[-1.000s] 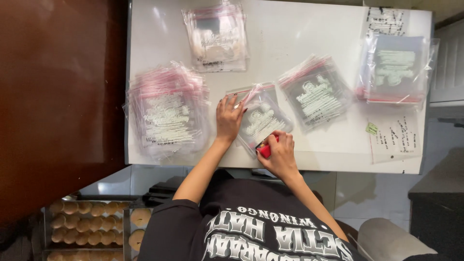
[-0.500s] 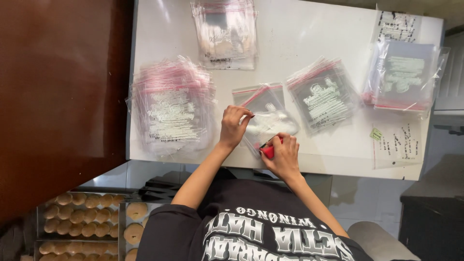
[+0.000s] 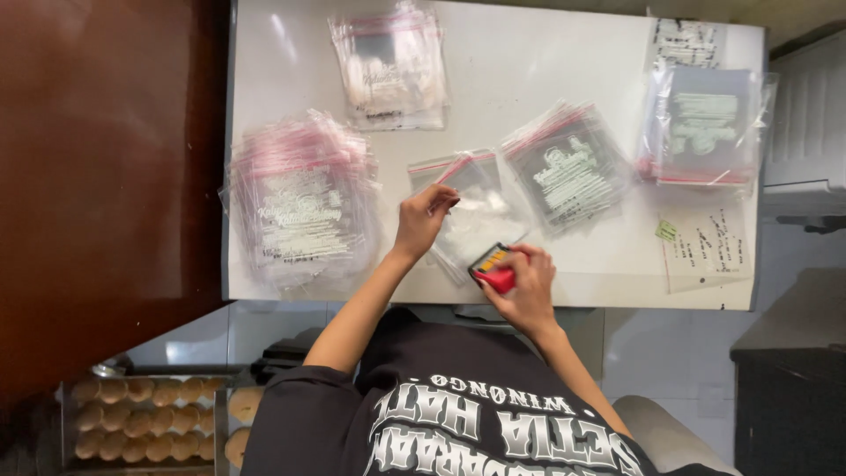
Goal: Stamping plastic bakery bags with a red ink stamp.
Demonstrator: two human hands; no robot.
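Observation:
My left hand (image 3: 421, 220) pinches the near left corner of a clear zip bag (image 3: 480, 211) with a pink seal strip, which lies at the middle of the white table (image 3: 493, 97). My right hand (image 3: 527, 286) is closed around a small red object (image 3: 495, 275) with an orange and black end. That object is at the bag's near edge, close to the table's front edge. Whether the red object is inside the bag I cannot tell.
Piles of clear printed bags lie around: a big one at the left (image 3: 300, 207), one at the back (image 3: 389, 66), one right of centre (image 3: 568, 167), one far right (image 3: 705, 123). Handwritten paper notes (image 3: 709, 247) lie at the front right. A tray of round buns (image 3: 132, 414) stands below left.
My left hand went from lying flat on the clear bag to pinching and lifting its corner. My right hand with the red object stayed at the bag's near edge.

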